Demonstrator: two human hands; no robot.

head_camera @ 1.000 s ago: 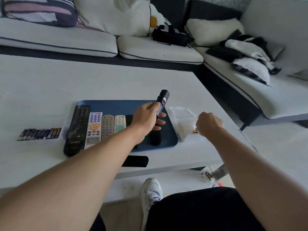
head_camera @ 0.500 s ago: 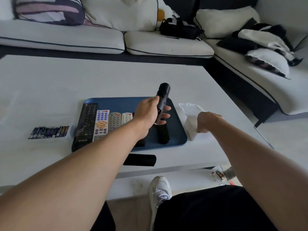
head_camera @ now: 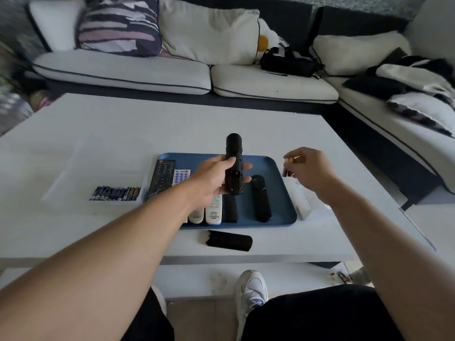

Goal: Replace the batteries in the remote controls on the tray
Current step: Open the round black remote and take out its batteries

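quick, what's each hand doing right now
Left hand: closed around the black remote, held above the tray.
Right hand: fingers pinched on a small yellow-tipped item, likely a battery.

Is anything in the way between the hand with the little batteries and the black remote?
Nothing visible. The right hand holds batteries just right of the black remote, which the left hand holds above the blue tray.

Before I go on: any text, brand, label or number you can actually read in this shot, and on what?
None can be read.
Long black remote: key markings, too small.
White remotes: small blue print, blurred.
Row of batteries: label print, blurred.
Black remote in left hand: no print visible.
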